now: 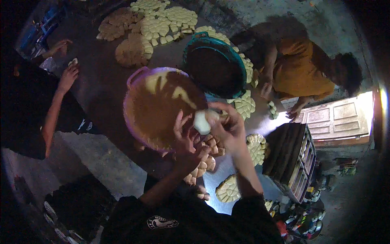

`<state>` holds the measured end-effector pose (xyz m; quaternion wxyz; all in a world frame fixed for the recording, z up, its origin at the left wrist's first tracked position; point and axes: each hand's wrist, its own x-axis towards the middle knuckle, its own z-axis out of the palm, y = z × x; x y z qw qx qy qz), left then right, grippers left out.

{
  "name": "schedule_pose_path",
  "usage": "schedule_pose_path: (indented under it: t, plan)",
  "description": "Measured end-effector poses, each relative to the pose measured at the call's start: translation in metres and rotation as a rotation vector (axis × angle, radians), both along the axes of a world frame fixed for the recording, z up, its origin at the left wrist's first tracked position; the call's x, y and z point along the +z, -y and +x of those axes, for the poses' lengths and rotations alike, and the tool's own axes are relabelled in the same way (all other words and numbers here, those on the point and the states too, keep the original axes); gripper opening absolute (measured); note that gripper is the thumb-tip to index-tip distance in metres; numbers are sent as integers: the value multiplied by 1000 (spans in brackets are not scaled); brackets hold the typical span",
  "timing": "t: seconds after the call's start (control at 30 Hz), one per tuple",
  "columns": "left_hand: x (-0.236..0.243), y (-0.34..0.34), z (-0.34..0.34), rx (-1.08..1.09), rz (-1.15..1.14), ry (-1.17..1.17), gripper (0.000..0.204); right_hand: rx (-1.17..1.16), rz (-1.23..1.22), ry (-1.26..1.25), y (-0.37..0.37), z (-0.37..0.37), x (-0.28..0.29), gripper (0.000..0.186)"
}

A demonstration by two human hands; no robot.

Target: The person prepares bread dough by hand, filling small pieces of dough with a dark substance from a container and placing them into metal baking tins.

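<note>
A pale, rounded piece of dough (pixel 201 123) is pinched in the fingers of my right hand (pixel 230 127), over the near right rim of a purple basin (pixel 131 116). Motion blurs those fingertips slightly. Just left of the dough, my left hand (pixel 186 142) is raised with its fingers apart and a little curled; nothing can be made out in its shaded palm. A brown and yellowish mass (pixel 156 107) fills the basin, partly in shadow. Below my hands, a cluster of dough pieces (pixel 201 168) lies on the table.
Beyond the purple basin stands a dark teal basin (pixel 191 42). Many dough pieces (pixel 156 24) cover the far table; round clusters (pixel 228 189) lie nearer. One person's hand (pixel 70 75) holds a small piece at left. Another person in orange (pixel 302 69) works at right, near a slatted rack (pixel 298 162).
</note>
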<state>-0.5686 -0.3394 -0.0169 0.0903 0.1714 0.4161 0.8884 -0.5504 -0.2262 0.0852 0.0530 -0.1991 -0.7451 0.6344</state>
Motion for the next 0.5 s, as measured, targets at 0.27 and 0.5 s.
schedule_pose_path:
  t: [0.27, 0.5]
  plan:
    - [6, 29, -13, -291, -109, 269, 34, 371, 1135, 456, -123, -122, -92, 45]
    - [15, 36, -18, -350, -241, 298, 26, -28, 543, 175, -94, -88, -71, 39]
